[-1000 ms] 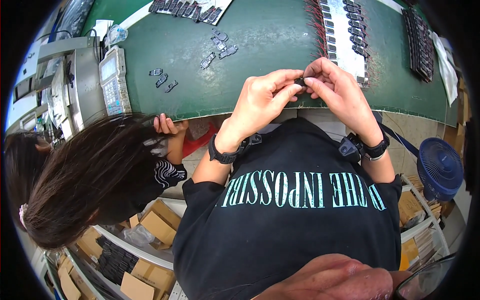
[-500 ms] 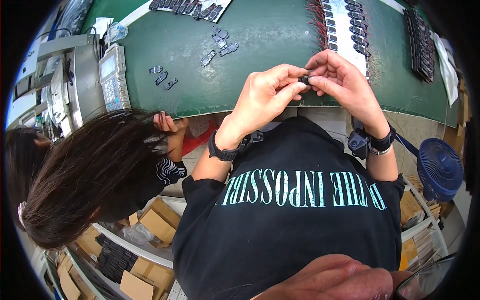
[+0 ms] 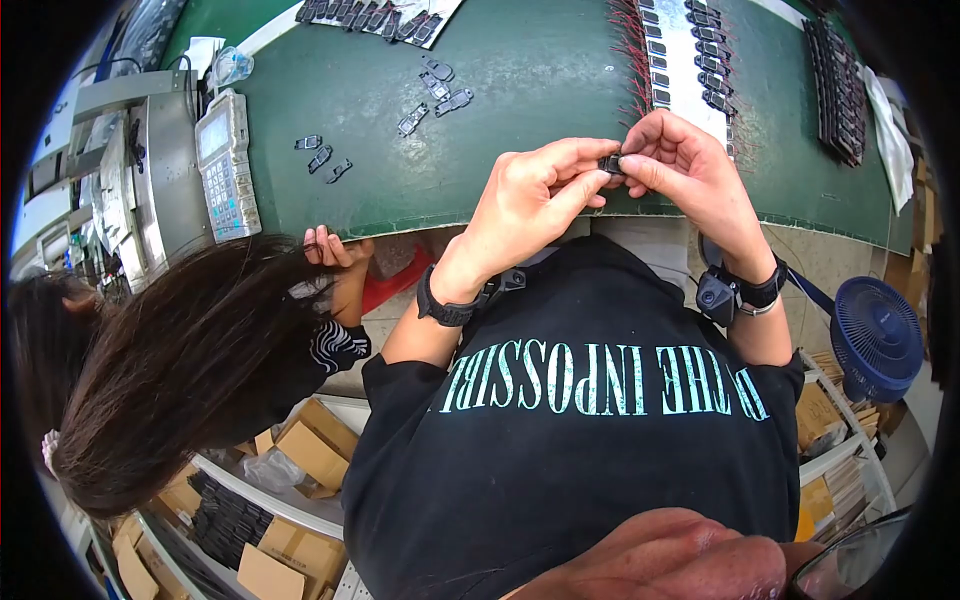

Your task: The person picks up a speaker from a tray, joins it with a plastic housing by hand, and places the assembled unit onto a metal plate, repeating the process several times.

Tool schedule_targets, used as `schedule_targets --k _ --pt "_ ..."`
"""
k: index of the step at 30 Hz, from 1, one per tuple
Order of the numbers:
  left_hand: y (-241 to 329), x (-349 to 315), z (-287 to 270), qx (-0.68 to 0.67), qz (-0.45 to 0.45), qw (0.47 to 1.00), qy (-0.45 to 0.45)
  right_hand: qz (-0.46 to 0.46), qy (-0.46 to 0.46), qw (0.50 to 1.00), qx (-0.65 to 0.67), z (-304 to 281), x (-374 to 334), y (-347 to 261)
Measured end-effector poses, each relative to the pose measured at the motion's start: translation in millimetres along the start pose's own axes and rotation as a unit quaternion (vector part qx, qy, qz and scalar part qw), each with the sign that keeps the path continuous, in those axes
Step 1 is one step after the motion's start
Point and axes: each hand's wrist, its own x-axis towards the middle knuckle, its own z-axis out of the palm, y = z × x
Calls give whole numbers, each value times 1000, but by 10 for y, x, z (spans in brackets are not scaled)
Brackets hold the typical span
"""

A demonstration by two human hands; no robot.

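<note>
I see my left hand [image 3: 530, 200] and right hand [image 3: 680, 165] both pinched on one small black part [image 3: 610, 163], held above the near edge of the green table [image 3: 520, 90]. Fingertips hide most of it, so its seating is unclear. If either pinch loosens, I think it could drop past the edge into my lap.

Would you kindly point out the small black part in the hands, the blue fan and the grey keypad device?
Black part [image 3: 610, 163], head view, on its visible middle between the fingers.
Blue fan [image 3: 877, 338], head view, on its grille.
Keypad device [image 3: 226, 165], head view, on its key area.
</note>
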Motion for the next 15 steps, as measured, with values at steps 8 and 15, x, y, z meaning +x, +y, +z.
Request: schedule_targets --k 8,15 --pt "19 12 -17 -29 -25 999 -16 -22 52 998 -39 93 -52 -6" --pt "5 22 -14 -36 -19 999 -2 -165 94 942 -278 118 -93 -54"
